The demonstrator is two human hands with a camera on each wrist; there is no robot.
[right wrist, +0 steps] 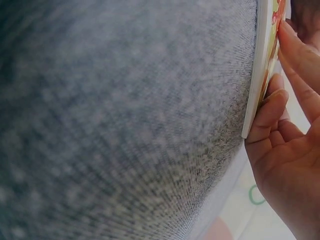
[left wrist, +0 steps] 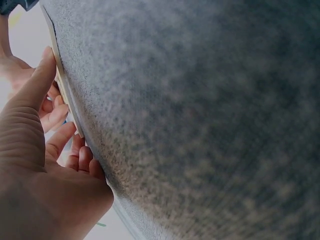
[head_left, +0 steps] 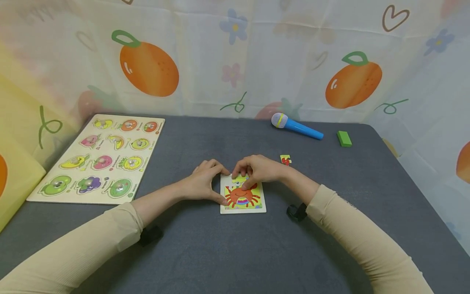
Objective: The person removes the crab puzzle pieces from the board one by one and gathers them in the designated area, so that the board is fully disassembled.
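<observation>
A small crab jigsaw puzzle (head_left: 242,201) lies in a pale frame on the table, showing a red crab on yellow. My left hand (head_left: 205,181) holds the frame's left side, thumb at the lower part and fingers by the upper left corner. From above, my right hand (head_left: 262,169) reaches over the upper part, thumb and index finger pinching a puzzle piece (head_left: 238,183) with an eye on it. That hand hides the puzzle's upper right. In the right wrist view, its curled lower fingers rest by the frame's edge (right wrist: 252,100).
A loose red and yellow puzzle piece (head_left: 285,159) lies behind my right hand. Farther back are a blue toy microphone (head_left: 299,128) and a green block (head_left: 344,139). A wooden fruit peg board (head_left: 110,175) is at the left. A printed curtain (head_left: 205,53) hangs behind the table.
</observation>
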